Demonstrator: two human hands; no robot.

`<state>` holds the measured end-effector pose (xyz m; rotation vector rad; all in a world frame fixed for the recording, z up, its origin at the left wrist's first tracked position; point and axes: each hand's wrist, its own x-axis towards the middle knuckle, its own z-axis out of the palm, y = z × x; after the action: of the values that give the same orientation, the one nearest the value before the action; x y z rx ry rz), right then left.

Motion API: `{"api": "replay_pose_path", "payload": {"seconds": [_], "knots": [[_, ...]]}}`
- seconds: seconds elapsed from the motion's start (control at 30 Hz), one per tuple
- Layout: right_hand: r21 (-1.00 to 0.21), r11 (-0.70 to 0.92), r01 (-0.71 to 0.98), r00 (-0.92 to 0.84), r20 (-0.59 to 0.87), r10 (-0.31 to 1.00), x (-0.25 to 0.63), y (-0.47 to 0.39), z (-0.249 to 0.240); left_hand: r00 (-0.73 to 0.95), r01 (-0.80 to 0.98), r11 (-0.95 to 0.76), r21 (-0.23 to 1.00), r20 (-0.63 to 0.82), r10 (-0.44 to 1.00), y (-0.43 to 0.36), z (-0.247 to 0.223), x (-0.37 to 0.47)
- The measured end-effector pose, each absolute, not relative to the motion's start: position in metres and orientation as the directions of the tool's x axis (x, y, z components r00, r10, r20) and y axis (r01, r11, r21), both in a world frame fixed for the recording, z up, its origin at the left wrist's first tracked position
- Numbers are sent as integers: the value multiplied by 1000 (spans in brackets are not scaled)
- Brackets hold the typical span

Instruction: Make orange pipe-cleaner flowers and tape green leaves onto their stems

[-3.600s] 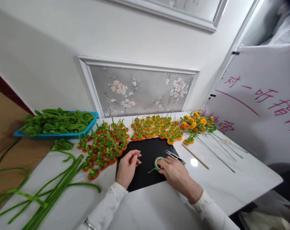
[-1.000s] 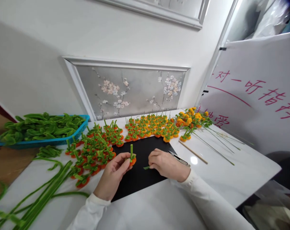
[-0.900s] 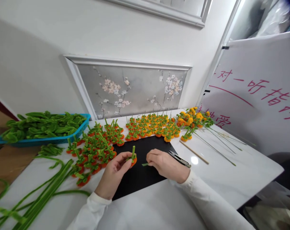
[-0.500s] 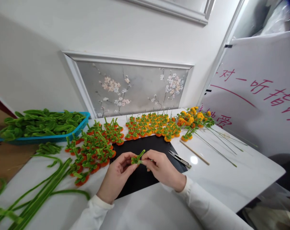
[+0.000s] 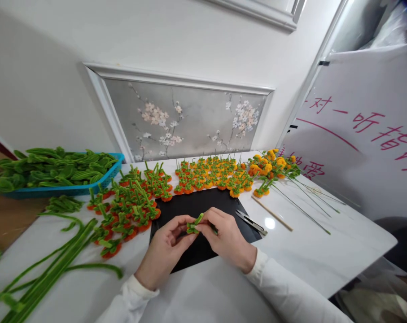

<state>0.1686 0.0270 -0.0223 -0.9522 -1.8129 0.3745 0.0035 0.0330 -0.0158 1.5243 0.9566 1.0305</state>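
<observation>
Over a black mat [image 5: 186, 206] my two hands meet at a small fuzzy flower head [image 5: 191, 228] with green pipe-cleaner sepals on top. My left hand [image 5: 168, 249] is closed, its thumb and fingers pinching the flower from the left. My right hand [image 5: 226, 235] is closed too, pinching a green pipe-cleaner piece at the flower's right side; its fingertips partly hide it. Orange flower heads [image 5: 143, 225] with upright green stems stand in rows to the left. Yellow-orange flower heads [image 5: 208, 183] stand behind the mat. Thread snips [image 5: 251, 222] lie at the mat's right edge.
A blue basket [image 5: 105, 178] of green fuzzy leaves [image 5: 55, 168] stands at the back left. Long green pipe cleaners [image 5: 60, 265] lie front left. A wooden stick [image 5: 272, 213] lies right of the mat, near stemmed yellow flowers [image 5: 267, 166]. A wall rises behind the table.
My right fingers have moved in closer over the flower, and the green piece they hold now sits mostly behind them. The left hand keeps its pinch. The view has shifted slightly.
</observation>
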Motion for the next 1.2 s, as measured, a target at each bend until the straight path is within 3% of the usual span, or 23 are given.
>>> {"api": "replay_pose_path", "payload": {"seconds": [0.43, 0.73, 1.0, 1.2], "knots": [[-619, 638, 458, -240, 605, 759, 169, 24, -22, 297, 1, -39, 999, 37, 954, 29, -13, 3], [-573, 708, 413, -338, 625, 703, 174, 28, -26, 278, 39, -84, 996, 70, 958, 28, -9, 4], [-523, 703, 481, -332, 633, 699, 173, 29, -27, 228, 25, -84, 996, 76, 971, 26, -11, 8], [-653, 645, 398, -247, 600, 761, 171, 27, -21, 274, -76, -62, 995, 81, 958, 25, -10, 7]]}}
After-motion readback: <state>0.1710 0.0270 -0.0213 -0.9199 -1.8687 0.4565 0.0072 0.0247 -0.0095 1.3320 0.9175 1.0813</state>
